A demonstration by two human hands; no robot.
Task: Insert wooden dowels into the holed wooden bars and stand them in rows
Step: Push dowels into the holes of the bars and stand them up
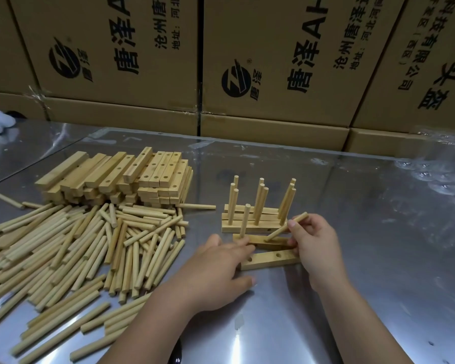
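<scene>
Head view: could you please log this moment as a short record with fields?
Right hand: pinches tilted dowel, lower end at a hole of the bar in work
Left hand: fingers rest on that bar's left end
Upright dowel: one already in that bar
Finished bars: three, three dowels each
Empty bar: nearest the person
Supply: loose dowels and bar stack, at left

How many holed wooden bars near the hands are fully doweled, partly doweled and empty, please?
Fully doweled bars: 3
Partly doweled bar: 1
Empty bar: 1
Total: 5
</scene>
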